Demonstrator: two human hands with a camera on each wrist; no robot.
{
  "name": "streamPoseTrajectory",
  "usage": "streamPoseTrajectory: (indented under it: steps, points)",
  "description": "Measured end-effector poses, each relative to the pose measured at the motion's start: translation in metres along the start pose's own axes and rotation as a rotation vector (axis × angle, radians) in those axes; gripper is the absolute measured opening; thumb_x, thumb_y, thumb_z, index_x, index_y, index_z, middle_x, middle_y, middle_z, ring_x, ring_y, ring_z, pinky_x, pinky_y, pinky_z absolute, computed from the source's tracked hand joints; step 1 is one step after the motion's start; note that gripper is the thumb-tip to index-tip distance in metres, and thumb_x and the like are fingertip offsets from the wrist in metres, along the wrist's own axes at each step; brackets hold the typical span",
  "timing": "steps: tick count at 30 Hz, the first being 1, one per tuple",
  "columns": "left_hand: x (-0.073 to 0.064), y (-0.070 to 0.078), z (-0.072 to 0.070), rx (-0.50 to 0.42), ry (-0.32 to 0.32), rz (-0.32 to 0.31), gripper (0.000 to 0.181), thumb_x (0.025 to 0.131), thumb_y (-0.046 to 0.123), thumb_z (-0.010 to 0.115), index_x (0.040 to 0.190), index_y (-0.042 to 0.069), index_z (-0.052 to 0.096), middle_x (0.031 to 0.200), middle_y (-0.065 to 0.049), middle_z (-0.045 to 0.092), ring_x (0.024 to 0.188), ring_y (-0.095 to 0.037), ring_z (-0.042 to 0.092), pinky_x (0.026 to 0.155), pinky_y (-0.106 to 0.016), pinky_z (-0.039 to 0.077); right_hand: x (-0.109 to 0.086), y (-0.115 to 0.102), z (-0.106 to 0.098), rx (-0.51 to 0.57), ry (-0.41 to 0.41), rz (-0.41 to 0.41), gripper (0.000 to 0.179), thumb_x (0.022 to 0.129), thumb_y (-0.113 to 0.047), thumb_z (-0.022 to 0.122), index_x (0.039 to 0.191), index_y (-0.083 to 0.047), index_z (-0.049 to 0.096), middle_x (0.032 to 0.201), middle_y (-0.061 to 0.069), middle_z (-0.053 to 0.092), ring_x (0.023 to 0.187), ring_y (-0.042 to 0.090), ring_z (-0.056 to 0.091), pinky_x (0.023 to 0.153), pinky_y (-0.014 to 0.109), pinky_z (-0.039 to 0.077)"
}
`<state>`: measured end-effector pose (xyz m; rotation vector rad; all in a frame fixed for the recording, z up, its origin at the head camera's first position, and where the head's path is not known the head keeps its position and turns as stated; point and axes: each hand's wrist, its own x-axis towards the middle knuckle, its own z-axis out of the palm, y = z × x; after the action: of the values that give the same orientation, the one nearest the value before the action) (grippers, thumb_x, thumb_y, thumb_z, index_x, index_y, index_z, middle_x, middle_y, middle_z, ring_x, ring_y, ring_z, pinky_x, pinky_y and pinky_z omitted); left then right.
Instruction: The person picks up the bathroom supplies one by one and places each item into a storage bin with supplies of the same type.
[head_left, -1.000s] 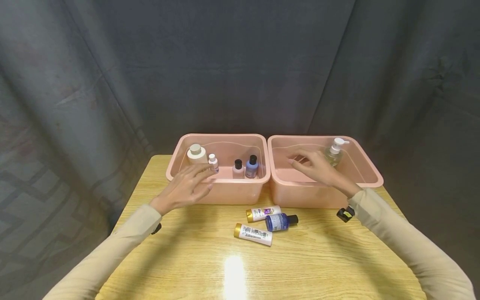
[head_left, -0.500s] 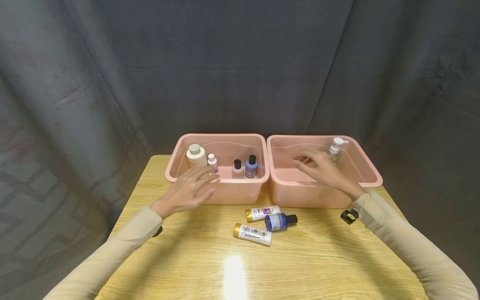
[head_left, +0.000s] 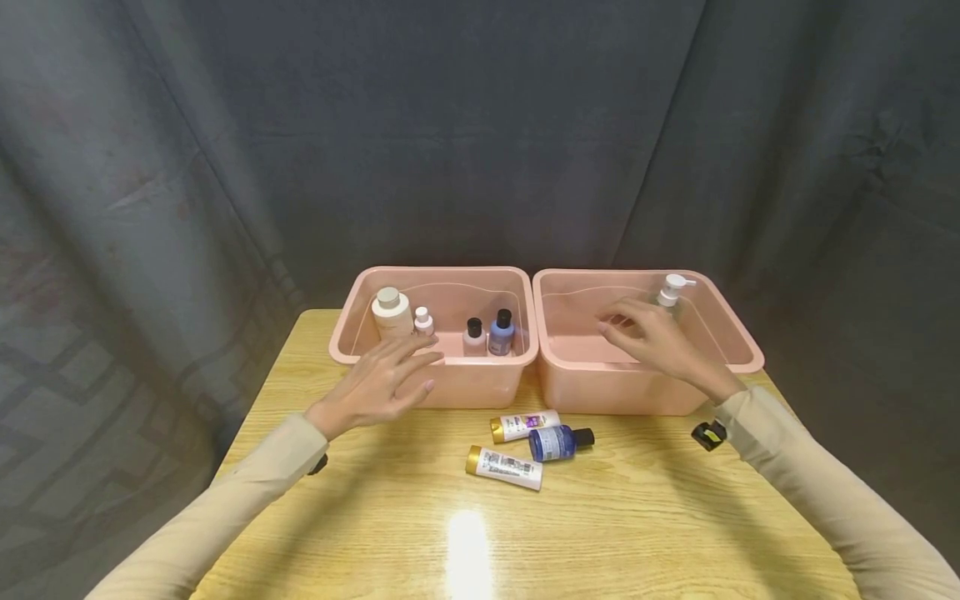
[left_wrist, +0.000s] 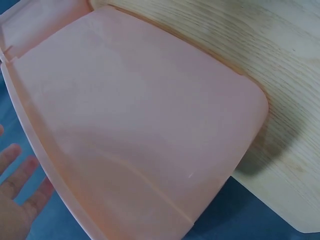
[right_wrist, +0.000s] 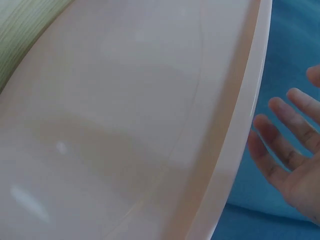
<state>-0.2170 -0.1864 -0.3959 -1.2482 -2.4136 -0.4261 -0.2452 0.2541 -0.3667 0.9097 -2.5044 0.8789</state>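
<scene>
My left hand (head_left: 378,385) hovers over the front rim of the left pink bin (head_left: 480,385), fingers spread and holding nothing. In that bin stand a large white bottle (head_left: 393,317), a small white-capped bottle (head_left: 423,322), a pinkish black-capped bottle (head_left: 474,340) and a blue black-capped bottle (head_left: 501,335). Above the right pink bin (head_left: 600,392) is my right hand (head_left: 656,340), its fingers loosely bent with nothing in them. A white-topped pump bottle (head_left: 671,290) stands behind that hand, its body partly hidden. The left wrist view shows fingers (left_wrist: 17,182) beyond the bin's rim.
On the wooden table (head_left: 600,533), in front of the bins, lie two white tubes with gold caps, one farther back (head_left: 525,425) and one nearer (head_left: 506,468). A dark blue bottle (head_left: 553,443) with a black cap lies beside them. A grey curtain (head_left: 465,133) hangs behind.
My right hand has drifted right and slightly toward me, away from the middle of the right bin. The left hand has shifted slightly right. Bottles and tubes stay where they were.
</scene>
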Motion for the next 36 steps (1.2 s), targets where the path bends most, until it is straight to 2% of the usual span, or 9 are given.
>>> streamPoseTrajectory:
  steps: [4, 9, 12, 16, 21, 24, 28, 32, 36]
  points:
    - [0.001, 0.003, 0.001, -0.011, 0.005, 0.016, 0.044, 0.099, 0.037, 0.051, 0.133, 0.011, 0.061, 0.142, -0.014, 0.052, 0.133, -0.032, 0.045, 0.107, -0.056, 0.036, -0.003, 0.003, -0.001, -0.022, 0.028, -0.021, 0.019, 0.089, -0.003, 0.071, 0.108, -0.002, 0.071, 0.101, 0.008, 0.070, 0.085, 0.021, 0.065, 0.072, 0.046, 0.057]
    - [0.000, 0.007, 0.002, -0.013, -0.017, 0.005, 0.046, 0.101, 0.041, 0.047, 0.135, 0.013, 0.059, 0.143, -0.013, 0.053, 0.134, -0.032, 0.044, 0.107, -0.056, 0.035, -0.006, 0.008, -0.003, -0.046, 0.047, -0.036, 0.019, 0.086, -0.001, 0.074, 0.105, -0.003, 0.071, 0.098, 0.006, 0.070, 0.084, 0.018, 0.064, 0.070, 0.044, 0.057]
    - [0.000, 0.009, 0.003, -0.008, -0.033, -0.001, 0.046, 0.100, 0.040, 0.048, 0.136, 0.013, 0.059, 0.144, -0.013, 0.052, 0.135, -0.033, 0.044, 0.108, -0.056, 0.035, -0.008, 0.010, -0.004, -0.076, 0.056, -0.038, 0.019, 0.085, -0.001, 0.074, 0.104, -0.004, 0.071, 0.097, 0.005, 0.069, 0.084, 0.017, 0.064, 0.071, 0.032, 0.057]
    - [0.000, 0.012, 0.003, -0.003, -0.047, 0.003, 0.047, 0.100, 0.039, 0.048, 0.136, 0.011, 0.059, 0.144, -0.013, 0.051, 0.135, -0.035, 0.044, 0.108, -0.058, 0.034, -0.011, 0.012, -0.006, -0.101, 0.058, -0.037, 0.019, 0.085, 0.000, 0.074, 0.104, -0.003, 0.071, 0.096, 0.005, 0.069, 0.084, 0.019, 0.065, 0.071, 0.026, 0.055]
    - [0.001, 0.016, 0.004, 0.007, -0.043, 0.034, 0.048, 0.100, 0.041, 0.047, 0.136, 0.010, 0.059, 0.144, -0.012, 0.052, 0.134, -0.034, 0.045, 0.110, -0.058, 0.032, -0.016, 0.016, -0.010, -0.143, 0.058, -0.040, 0.018, 0.086, -0.004, 0.073, 0.104, -0.004, 0.071, 0.097, 0.004, 0.069, 0.086, 0.021, 0.066, 0.071, 0.042, 0.056]
    - [0.002, 0.018, 0.006, 0.002, -0.030, 0.062, 0.050, 0.102, 0.043, 0.044, 0.135, 0.009, 0.059, 0.144, -0.012, 0.052, 0.134, -0.033, 0.045, 0.111, -0.056, 0.030, -0.019, 0.019, -0.013, -0.152, 0.062, -0.041, 0.019, 0.087, -0.005, 0.073, 0.105, -0.003, 0.071, 0.100, 0.006, 0.070, 0.088, 0.023, 0.067, 0.074, 0.045, 0.055]
    - [0.004, 0.021, 0.007, -0.010, -0.018, 0.084, 0.053, 0.104, 0.046, 0.038, 0.134, 0.008, 0.060, 0.144, -0.012, 0.051, 0.133, -0.032, 0.046, 0.112, -0.055, 0.030, -0.023, 0.023, -0.015, -0.153, 0.058, -0.040, 0.022, 0.087, -0.005, 0.073, 0.108, -0.002, 0.070, 0.103, 0.010, 0.071, 0.091, 0.026, 0.067, 0.077, 0.043, 0.052]
    - [0.004, 0.024, 0.009, -0.024, -0.009, 0.093, 0.054, 0.104, 0.048, 0.037, 0.131, 0.008, 0.062, 0.144, -0.012, 0.052, 0.132, -0.032, 0.047, 0.110, -0.055, 0.032, -0.027, 0.026, -0.019, -0.175, 0.051, -0.037, 0.024, 0.086, -0.004, 0.073, 0.110, -0.002, 0.069, 0.103, 0.012, 0.070, 0.093, 0.029, 0.064, 0.079, 0.042, 0.048]
    - [0.005, 0.027, 0.011, -0.036, 0.000, 0.116, 0.054, 0.104, 0.048, 0.037, 0.129, 0.008, 0.064, 0.141, -0.015, 0.054, 0.130, -0.033, 0.049, 0.109, -0.056, 0.034, -0.030, 0.027, -0.023, -0.175, 0.040, -0.006, 0.024, 0.086, -0.004, 0.074, 0.109, -0.004, 0.069, 0.101, 0.009, 0.069, 0.092, 0.026, 0.062, 0.075, 0.041, 0.051]
